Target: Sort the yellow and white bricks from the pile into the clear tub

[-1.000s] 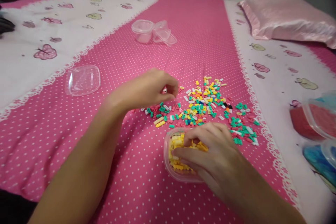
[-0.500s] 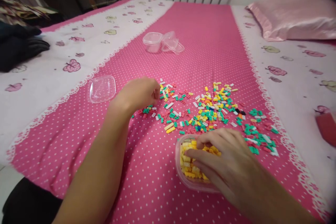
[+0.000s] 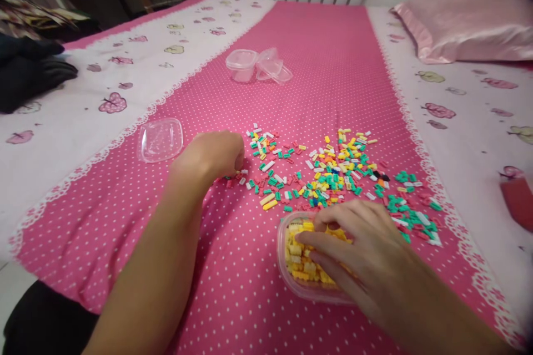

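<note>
My left hand (image 3: 214, 152) is at the left edge of the loose building bricks (image 3: 272, 180), its fingers curled down and closed. Its fingertips are hidden, so what they hold, if anything, does not show. A clear plastic tub (image 3: 287, 277) filled with yellow bricks (image 3: 302, 263) stands on the bedspread nearer to me. Over its right side reaches my right hand (image 3: 358, 249), fingers bent and apart, close above the bricks inside. Nothing is visible between those fingers. Green, yellow, white and red bricks (image 3: 337, 177) lie in a heap beyond the tub.
A clear lid (image 3: 161, 140) lies flat at left. Farther back are a clear tub (image 3: 242, 66) and several lids (image 3: 272, 66). A pink pillow (image 3: 466, 25) rests at the far right, dark clothing (image 3: 31, 72) at the left. The bedspread (image 3: 250, 288) is pink with dots.
My left hand has moved a little left and down toward the nearer left end of the bricks. My right hand stays over the tub, almost unmoved.
</note>
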### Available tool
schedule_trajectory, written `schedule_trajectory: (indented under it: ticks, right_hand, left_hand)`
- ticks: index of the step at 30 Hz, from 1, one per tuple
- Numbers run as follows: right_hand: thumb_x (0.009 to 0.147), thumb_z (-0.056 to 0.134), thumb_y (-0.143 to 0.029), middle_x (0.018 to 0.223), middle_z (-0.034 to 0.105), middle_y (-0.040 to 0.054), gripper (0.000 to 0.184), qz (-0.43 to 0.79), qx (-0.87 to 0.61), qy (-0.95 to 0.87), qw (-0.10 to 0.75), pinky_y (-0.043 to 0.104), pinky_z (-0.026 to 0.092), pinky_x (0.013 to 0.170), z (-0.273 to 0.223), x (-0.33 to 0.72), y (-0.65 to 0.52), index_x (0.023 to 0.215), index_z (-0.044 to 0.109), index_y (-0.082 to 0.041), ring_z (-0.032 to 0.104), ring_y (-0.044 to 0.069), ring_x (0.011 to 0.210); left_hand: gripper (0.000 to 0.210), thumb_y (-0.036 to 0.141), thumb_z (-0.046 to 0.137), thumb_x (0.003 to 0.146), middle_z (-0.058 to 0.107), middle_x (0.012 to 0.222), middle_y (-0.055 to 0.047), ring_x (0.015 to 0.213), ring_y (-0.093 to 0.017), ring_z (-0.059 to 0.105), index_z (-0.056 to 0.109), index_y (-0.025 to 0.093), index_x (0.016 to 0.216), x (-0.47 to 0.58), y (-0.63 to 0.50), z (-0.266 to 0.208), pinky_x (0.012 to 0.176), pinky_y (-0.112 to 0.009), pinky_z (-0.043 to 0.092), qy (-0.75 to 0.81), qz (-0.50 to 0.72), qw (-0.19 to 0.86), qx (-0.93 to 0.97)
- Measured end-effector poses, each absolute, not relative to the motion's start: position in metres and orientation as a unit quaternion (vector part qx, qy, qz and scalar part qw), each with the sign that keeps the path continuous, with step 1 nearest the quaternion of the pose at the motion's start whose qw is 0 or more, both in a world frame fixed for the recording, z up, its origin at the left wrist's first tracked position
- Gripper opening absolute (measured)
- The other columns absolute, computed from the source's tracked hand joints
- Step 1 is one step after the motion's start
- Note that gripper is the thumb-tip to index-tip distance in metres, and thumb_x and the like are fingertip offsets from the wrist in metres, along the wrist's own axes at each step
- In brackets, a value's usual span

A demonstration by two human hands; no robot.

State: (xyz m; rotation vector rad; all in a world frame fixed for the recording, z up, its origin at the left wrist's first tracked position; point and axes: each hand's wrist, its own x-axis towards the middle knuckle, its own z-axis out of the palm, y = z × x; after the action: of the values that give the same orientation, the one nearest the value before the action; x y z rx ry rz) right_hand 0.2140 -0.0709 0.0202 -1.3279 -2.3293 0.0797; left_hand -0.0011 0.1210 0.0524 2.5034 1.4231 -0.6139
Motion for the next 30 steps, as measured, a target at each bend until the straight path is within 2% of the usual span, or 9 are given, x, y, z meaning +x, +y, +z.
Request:
schedule_trajectory:
  ticks: [2,4,7,11,14,17,19,21,30]
  right_hand:
    - [0.096,0.053,-0.017,0.091,0.070,0.0041,0.022,0.031,-0.486,-0.845,0.220,0.038,0.042,0.075,0.022,0.218,-0.071,0.098,0.072,-0.026,0.058,0.022,0.080]
    - [0.097,0.055,-0.019,0.094,0.069,0.0038,0.019,0.031,-0.501,-0.836,0.223,0.038,0.043,0.077,0.024,0.223,-0.072,0.104,0.071,-0.027,0.059,0.023,0.084]
    - [0.098,0.057,-0.021,0.098,0.068,0.0029,0.017,0.024,-0.534,-0.808,0.247,0.036,0.043,0.079,0.031,0.228,-0.073,0.109,0.067,-0.027,0.060,0.022,0.090]
    - [0.098,0.059,-0.020,0.094,0.072,-0.0005,0.012,0.030,-0.546,-0.791,0.275,0.032,0.047,0.079,0.039,0.225,-0.073,0.105,0.068,-0.025,0.065,0.017,0.087]
    - [0.098,0.060,-0.019,0.093,0.075,-0.0010,0.010,0.036,-0.544,-0.786,0.291,0.030,0.049,0.078,0.042,0.220,-0.073,0.100,0.068,-0.023,0.069,0.016,0.085]
    - [0.099,0.057,-0.019,0.091,0.077,-0.0011,0.013,0.039,-0.542,-0.784,0.300,0.029,0.051,0.074,0.042,0.218,-0.073,0.094,0.068,-0.023,0.070,0.016,0.081]
    - [0.099,0.057,-0.019,0.089,0.078,-0.0016,0.015,0.049,-0.540,-0.785,0.298,0.029,0.052,0.073,0.042,0.218,-0.073,0.091,0.069,-0.023,0.071,0.015,0.079]
    - [0.098,0.057,-0.018,0.089,0.078,-0.0017,0.015,0.055,-0.542,-0.786,0.293,0.029,0.053,0.071,0.042,0.218,-0.074,0.090,0.069,-0.022,0.071,0.015,0.077]
    - [0.091,0.062,-0.015,0.080,0.072,-0.0019,0.010,0.070,-0.581,-0.767,0.263,0.030,0.050,0.063,0.043,0.221,-0.078,0.088,0.068,-0.023,0.067,0.017,0.072]
  left_hand:
    - [0.012,0.025,0.065,0.076,0.071,0.063,-0.004,0.056,-0.015,0.058,0.075,0.019,0.072,0.001,0.119,0.055,0.056,-0.027,0.031,0.476,-0.203,0.100,0.850]
    - [0.013,0.026,0.065,0.079,0.073,0.071,-0.001,0.059,-0.013,0.060,0.076,0.020,0.081,0.005,0.115,0.060,0.058,-0.025,0.034,0.437,-0.173,0.131,0.873]
    - [0.014,0.018,0.064,0.080,0.074,0.078,0.003,0.067,-0.010,0.062,0.076,0.022,0.086,0.013,0.104,0.070,0.062,-0.021,0.039,0.310,-0.107,0.217,0.920]
    - [0.013,0.015,0.063,0.082,0.071,0.074,0.005,0.067,-0.009,0.060,0.074,0.021,0.084,0.028,0.087,0.079,0.062,-0.020,0.041,0.173,-0.052,0.326,0.928]
    - [0.007,0.016,0.064,0.085,0.072,0.080,0.004,0.070,-0.009,0.063,0.068,0.021,0.087,0.038,0.077,0.079,0.063,-0.019,0.044,0.115,-0.039,0.398,0.909]
    - [0.025,0.020,0.069,0.085,0.075,0.090,0.002,0.076,-0.011,0.066,0.057,0.023,0.107,0.044,0.073,0.074,0.065,-0.020,0.046,0.108,-0.024,0.446,0.888]
    - [0.033,0.021,0.070,0.084,0.075,0.092,0.002,0.078,-0.012,0.068,0.050,0.023,0.110,0.046,0.073,0.071,0.065,-0.020,0.047,0.107,-0.020,0.460,0.881]
    - [0.032,0.020,0.070,0.085,0.075,0.093,0.002,0.080,-0.012,0.068,0.047,0.023,0.106,0.046,0.073,0.068,0.065,-0.020,0.047,0.103,-0.023,0.460,0.882]
    - [0.028,0.017,0.073,0.083,0.074,0.089,0.004,0.077,-0.012,0.070,0.050,0.023,0.100,0.052,0.071,0.066,0.062,-0.020,0.045,0.102,-0.018,0.460,0.882]
